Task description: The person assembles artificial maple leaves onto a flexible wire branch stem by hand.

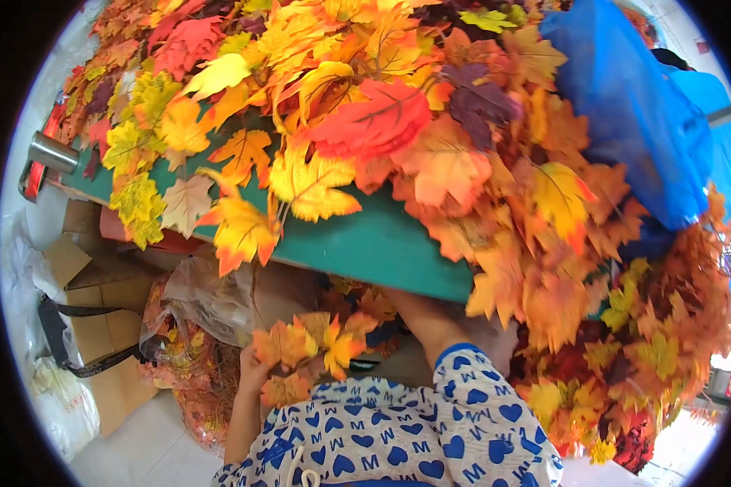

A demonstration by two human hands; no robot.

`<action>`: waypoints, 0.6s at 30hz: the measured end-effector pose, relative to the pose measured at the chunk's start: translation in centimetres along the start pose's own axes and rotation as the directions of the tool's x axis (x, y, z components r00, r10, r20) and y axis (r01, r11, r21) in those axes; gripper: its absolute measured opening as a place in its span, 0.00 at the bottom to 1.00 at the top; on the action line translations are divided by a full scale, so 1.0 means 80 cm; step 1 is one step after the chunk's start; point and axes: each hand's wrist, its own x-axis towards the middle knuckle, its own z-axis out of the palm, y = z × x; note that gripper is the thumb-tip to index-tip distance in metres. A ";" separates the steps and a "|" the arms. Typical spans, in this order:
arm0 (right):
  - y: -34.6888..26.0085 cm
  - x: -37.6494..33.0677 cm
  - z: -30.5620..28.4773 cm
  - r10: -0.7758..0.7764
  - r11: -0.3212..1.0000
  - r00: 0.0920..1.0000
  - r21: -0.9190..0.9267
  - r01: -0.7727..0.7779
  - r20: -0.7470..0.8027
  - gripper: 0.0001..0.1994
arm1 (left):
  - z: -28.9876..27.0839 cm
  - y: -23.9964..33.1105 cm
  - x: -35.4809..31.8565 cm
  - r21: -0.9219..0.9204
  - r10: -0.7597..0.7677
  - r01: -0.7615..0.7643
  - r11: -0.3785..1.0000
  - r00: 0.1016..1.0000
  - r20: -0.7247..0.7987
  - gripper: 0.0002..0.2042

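Note:
Low in front of me, my left hand (254, 369) is closed at the edge of a bunch of orange and yellow artificial maple leaves (288, 345), which spreads out to its right. My right forearm (430, 321) reaches beneath the near edge of a green tabletop (365, 243). That edge hides my right hand and its fingers, so I cannot tell what it touches. A large heap of artificial maple leaves (374, 118) in red, orange, yellow and purple covers most of the table, and some hang over the front edge.
At the left stand an open cardboard box (110, 325) and a clear plastic bag (191, 341) of leaves. A metal tube (54, 152) sticks out at the table's left end. Blue plastic (633, 105) rises at the far right, above more leaves (658, 349) trailing toward the floor.

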 end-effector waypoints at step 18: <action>-0.047 -0.047 -0.508 -0.076 0.963 0.748 -0.244 -0.117 -0.659 0.17 | 0.094 0.087 -0.089 -0.214 0.418 -0.395 0.893 0.905 0.074 0.17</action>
